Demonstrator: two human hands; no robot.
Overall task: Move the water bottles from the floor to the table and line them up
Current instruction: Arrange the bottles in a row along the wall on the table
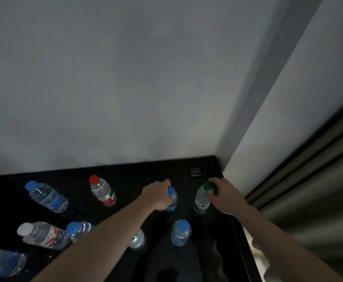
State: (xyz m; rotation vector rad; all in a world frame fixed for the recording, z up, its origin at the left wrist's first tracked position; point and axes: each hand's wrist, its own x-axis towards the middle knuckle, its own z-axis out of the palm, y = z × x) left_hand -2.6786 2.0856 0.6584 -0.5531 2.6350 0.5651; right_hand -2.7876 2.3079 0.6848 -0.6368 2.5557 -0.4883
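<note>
Several clear water bottles stand on a black table. My left hand grips the neck of a blue-capped bottle near the table's far middle. My right hand grips a green-capped bottle by its top, close to the far right corner. Other bottles stand around: a red-capped one, a blue-capped one at far left, a white-capped one, a blue-capped one near the front. My left forearm partly hides two more.
A grey wall rises right behind the table. A small white-lettered label lies at the far right corner. Grey curtain folds hang to the right of the table edge. Another bottle is blurred at the lower left.
</note>
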